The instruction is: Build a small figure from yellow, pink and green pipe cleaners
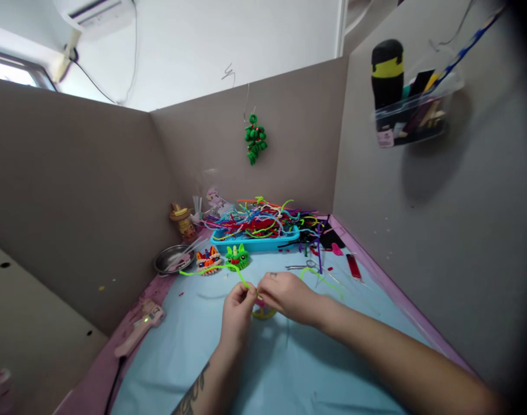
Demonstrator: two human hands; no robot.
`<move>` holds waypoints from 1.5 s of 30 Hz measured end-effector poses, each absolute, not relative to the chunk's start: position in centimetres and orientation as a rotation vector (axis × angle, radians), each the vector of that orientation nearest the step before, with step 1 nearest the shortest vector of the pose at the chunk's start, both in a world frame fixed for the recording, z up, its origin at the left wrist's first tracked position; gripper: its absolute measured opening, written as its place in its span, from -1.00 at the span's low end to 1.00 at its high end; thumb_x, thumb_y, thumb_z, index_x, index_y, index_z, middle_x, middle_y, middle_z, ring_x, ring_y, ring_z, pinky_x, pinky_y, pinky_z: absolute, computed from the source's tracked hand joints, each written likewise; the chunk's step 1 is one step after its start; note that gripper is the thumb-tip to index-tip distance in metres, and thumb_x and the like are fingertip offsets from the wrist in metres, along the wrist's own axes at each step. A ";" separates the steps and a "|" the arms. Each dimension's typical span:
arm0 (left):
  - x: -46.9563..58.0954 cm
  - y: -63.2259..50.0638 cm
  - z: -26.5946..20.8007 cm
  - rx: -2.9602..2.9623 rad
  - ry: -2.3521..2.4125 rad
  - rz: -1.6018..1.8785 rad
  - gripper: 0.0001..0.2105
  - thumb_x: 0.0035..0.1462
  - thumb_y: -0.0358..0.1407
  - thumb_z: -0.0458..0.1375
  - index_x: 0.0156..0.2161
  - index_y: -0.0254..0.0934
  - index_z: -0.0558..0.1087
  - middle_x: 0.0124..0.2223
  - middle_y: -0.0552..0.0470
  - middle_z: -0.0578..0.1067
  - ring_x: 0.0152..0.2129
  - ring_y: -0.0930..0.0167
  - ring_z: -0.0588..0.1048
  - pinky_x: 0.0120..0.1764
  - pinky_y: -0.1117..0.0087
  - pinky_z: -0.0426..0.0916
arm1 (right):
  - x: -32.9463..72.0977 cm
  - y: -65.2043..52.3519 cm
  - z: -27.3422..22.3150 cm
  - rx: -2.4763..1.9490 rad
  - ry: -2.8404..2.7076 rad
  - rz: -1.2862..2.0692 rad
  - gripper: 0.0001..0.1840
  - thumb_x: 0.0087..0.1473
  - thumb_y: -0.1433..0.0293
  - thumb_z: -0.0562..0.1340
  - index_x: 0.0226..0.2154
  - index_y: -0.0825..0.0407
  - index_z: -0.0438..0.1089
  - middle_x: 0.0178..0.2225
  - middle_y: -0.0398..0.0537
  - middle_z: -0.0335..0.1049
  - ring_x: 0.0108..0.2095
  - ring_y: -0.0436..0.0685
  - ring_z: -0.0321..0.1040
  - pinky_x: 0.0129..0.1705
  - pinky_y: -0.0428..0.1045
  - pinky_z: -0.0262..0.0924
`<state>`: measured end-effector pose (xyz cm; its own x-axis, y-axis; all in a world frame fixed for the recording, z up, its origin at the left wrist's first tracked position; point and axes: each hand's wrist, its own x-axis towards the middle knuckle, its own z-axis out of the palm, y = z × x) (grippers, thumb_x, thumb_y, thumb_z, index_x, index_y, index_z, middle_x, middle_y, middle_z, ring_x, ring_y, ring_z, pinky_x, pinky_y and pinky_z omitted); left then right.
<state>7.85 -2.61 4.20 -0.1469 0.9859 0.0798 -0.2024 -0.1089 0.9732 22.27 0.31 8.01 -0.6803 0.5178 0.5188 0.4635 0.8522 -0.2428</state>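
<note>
My left hand (238, 308) pinches a lime-green pipe cleaner (211, 268), whose free end arches out to the left. Close beside it, my right hand (289, 297) is closed too, its fingertips meeting the left ones on the work. Another lime-green length comes out beyond the right hand and bends down to the right. Just under the fingertips shows a small yellow and pink piece (264, 314), partly hidden by the hands. Beyond the left hand sit an orange animal-head figure (209, 261) and a green one (237, 257), both of fuzzy pipe cleaner.
A blue tray (255, 244) heaped with coloured pipe cleaners stands at the back. Scissors (304, 266) lie right of centre. At left are a metal bowl (174, 259) and a corded pink tool (140, 331) with a green light. Grey partitions enclose the table; a clear bin (413, 121) hangs at right.
</note>
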 end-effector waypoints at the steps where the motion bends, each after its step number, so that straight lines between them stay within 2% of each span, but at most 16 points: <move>1: 8.0 -2.6 4.2 1.017 1.101 1.475 -0.74 -0.11 -0.16 0.22 -0.50 -0.32 0.30 -0.60 0.19 0.24 -0.68 0.59 0.13 -0.57 0.55 0.05 | 22.2 0.3 7.9 -0.687 -2.473 -0.049 -0.81 0.10 0.45 0.05 -0.44 0.11 0.34 -0.49 -0.02 0.35 -0.46 0.04 0.24 -0.44 -0.09 0.03; 3: 8.3 -2.6 4.2 0.955 1.103 1.498 -0.72 -0.13 -0.17 0.23 -0.52 -0.32 0.28 -0.62 0.22 0.20 -0.70 0.61 0.08 -0.60 0.56 -0.01 | 22.1 0.3 7.6 -0.646 -2.494 -0.284 -0.77 0.12 0.49 0.00 -0.45 0.11 0.33 -0.51 0.00 0.33 -0.48 0.05 0.23 -0.48 -0.08 -0.01; 6: 8.5 -2.6 4.4 0.902 1.105 1.528 -0.72 -0.11 -0.16 0.23 -0.50 -0.32 0.27 -0.62 0.22 0.19 -0.72 0.62 0.06 -0.62 0.56 -0.03 | 22.0 0.4 7.4 -0.630 -2.436 -0.333 -0.76 0.14 0.48 0.00 -0.45 0.10 0.32 -0.53 -0.02 0.31 -0.49 0.04 0.22 -0.48 -0.09 -0.01; 8: 8.5 -2.6 4.5 0.912 1.105 1.537 -0.72 -0.10 -0.15 0.22 -0.48 -0.33 0.30 -0.60 0.21 0.23 -0.71 0.62 0.08 -0.61 0.56 -0.01 | 22.1 0.6 7.3 -0.666 -2.365 -0.219 -0.79 0.14 0.45 0.02 -0.44 0.09 0.32 -0.52 -0.04 0.32 -0.47 0.04 0.24 -0.44 -0.10 0.03; 11: 8.2 -2.4 4.4 0.952 1.092 1.557 -0.74 -0.08 -0.15 0.22 -0.42 -0.34 0.36 -0.54 0.16 0.31 -0.67 0.61 0.16 -0.57 0.56 0.06 | 22.4 0.8 7.6 -0.695 -2.262 0.086 -0.87 0.10 0.48 0.07 -0.31 0.08 0.32 -0.41 -0.03 0.37 -0.37 0.03 0.29 -0.34 -0.10 0.12; 13: 8.0 -2.4 4.3 0.972 1.078 1.578 -0.76 -0.08 -0.17 0.22 -0.38 -0.33 0.38 -0.50 0.14 0.35 -0.64 0.59 0.21 -0.54 0.56 0.10 | 22.5 0.9 7.9 -0.698 -2.222 0.295 -0.83 0.05 0.52 0.10 -0.26 0.05 0.32 -0.35 -0.06 0.39 -0.33 0.02 0.30 -0.29 -0.11 0.14; 16: 7.9 -2.4 4.2 1.009 1.059 1.598 -0.78 -0.08 -0.20 0.23 -0.37 -0.31 0.40 -0.47 0.13 0.38 -0.60 0.57 0.27 -0.50 0.55 0.15 | 22.5 0.7 8.3 -0.711 -2.191 0.476 -0.83 0.01 0.55 0.13 -0.32 0.04 0.34 -0.36 -0.10 0.38 -0.32 0.01 0.29 -0.28 -0.11 0.15; 20: 7.8 -2.4 4.1 1.081 1.056 1.589 -0.80 -0.07 -0.22 0.22 -0.35 -0.31 0.42 -0.44 0.10 0.40 -0.54 0.52 0.33 -0.44 0.53 0.21 | 22.4 0.5 8.5 -0.738 -2.149 0.515 -0.88 0.02 0.54 0.12 -0.43 0.05 0.34 -0.44 -0.12 0.34 -0.37 0.01 0.26 -0.31 -0.11 0.12; 23: 7.5 -2.4 4.0 1.127 1.100 1.556 -0.75 -0.06 -0.23 0.21 -0.25 -0.31 0.43 -0.40 0.07 0.43 -0.50 0.49 0.36 -0.39 0.49 0.24 | 22.3 0.5 8.6 -0.759 -2.125 0.542 -0.87 0.01 0.55 0.11 -0.48 0.07 0.31 -0.47 -0.13 0.31 -0.40 -0.01 0.24 -0.34 -0.11 0.09; 27: 7.1 -2.2 3.7 1.178 1.136 1.590 -0.78 -0.05 -0.22 0.21 -0.28 -0.30 0.47 -0.26 0.00 0.45 -0.38 0.44 0.39 -0.28 0.45 0.25 | 22.2 0.4 8.7 -0.755 -2.089 0.663 -0.85 -0.02 0.57 0.10 -0.54 0.07 0.28 -0.50 -0.15 0.28 -0.42 -0.02 0.21 -0.36 -0.12 0.06; 31: 7.0 -2.0 3.3 1.178 1.085 1.632 -0.82 -0.07 -0.24 0.23 -0.34 -0.29 0.50 -0.20 -0.04 0.43 -0.26 0.38 0.39 -0.21 0.41 0.26 | 22.0 0.4 8.6 -0.776 -1.984 1.003 -0.86 -0.06 0.52 0.11 -0.59 0.08 0.25 -0.56 -0.18 0.26 -0.50 -0.05 0.18 -0.44 -0.14 0.03; 36: 7.0 -1.9 3.2 1.190 0.973 1.659 -0.87 -0.09 -0.26 0.24 -0.39 -0.28 0.50 -0.17 -0.02 0.38 -0.27 0.39 0.38 -0.26 0.41 0.28 | 21.9 0.7 8.6 -0.680 -1.743 1.613 -0.87 -0.12 0.40 0.18 -0.59 0.10 0.24 -0.63 -0.22 0.24 -0.61 -0.10 0.12 -0.55 -0.17 0.00; 40: 6.7 -1.8 3.4 1.286 0.902 1.614 -0.91 -0.09 -0.29 0.24 -0.46 -0.28 0.47 -0.22 -0.02 0.36 -0.28 0.38 0.37 -0.28 0.41 0.29 | 22.2 0.9 8.7 -0.659 -1.650 1.878 -0.85 -0.20 0.39 0.23 -0.61 0.11 0.25 -0.73 -0.30 0.12 -0.73 -0.16 -0.04 -0.69 -0.20 -0.17; 45: 6.2 -2.0 3.9 1.458 0.868 1.519 -0.87 -0.07 -0.26 0.22 -0.46 -0.29 0.43 -0.22 -0.04 0.32 -0.31 0.38 0.36 -0.30 0.41 0.27 | 22.4 1.4 7.9 -0.582 -1.505 2.194 -0.83 -0.26 0.39 0.26 -0.63 0.12 0.24 -0.77 -0.29 0.13 -0.80 -0.17 -0.06 -0.76 -0.20 -0.24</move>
